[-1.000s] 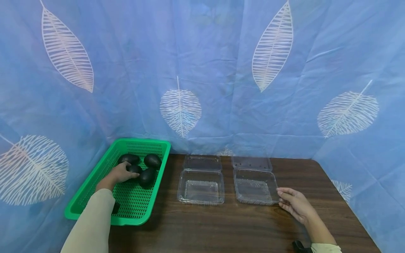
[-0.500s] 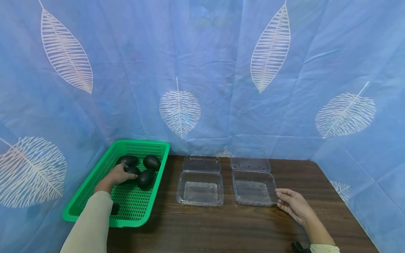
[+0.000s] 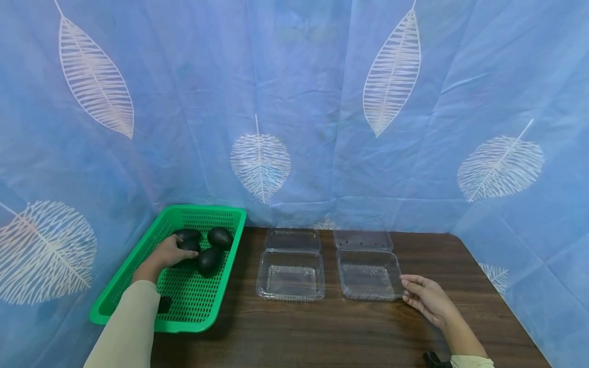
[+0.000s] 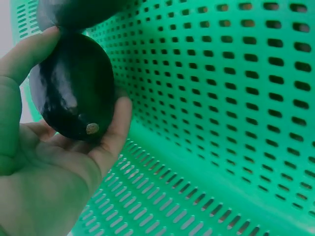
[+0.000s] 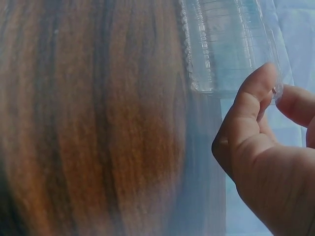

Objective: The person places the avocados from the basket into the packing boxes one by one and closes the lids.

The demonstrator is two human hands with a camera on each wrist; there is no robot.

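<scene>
In the head view, my left hand [image 3: 165, 254] reaches into a green plastic basket [image 3: 208, 326]. Its thumb and fingers are curled round a dark avocado [image 3: 187, 249]. The left wrist view shows this avocado [image 4: 74, 88] cradled between thumb and fingers, stem scar towards the palm, with another avocado [image 4: 76, 12] against its far end. More avocados lie beside it: one at the back right [image 3: 220, 238] and one nearer [image 3: 209, 261]. My right hand [image 3: 428, 299] pinches the right rim of a clear plastic box [image 3: 368, 281], as the right wrist view also shows for the box [image 5: 221, 44].
A second clear box [image 3: 291, 281] stands left of the pinched one, on the brown wooden table [image 3: 285, 337]. Both boxes have their lids [image 3: 293, 240] folded back towards the blue leaf-print curtain [image 3: 313, 163]. A small black object [image 3: 164, 305] shows beside my left wrist.
My left hand has shifted slightly left in the basket with the avocado in its grip, opening a little gap to the avocados on its right. My right hand keeps its pinch on the box.
</scene>
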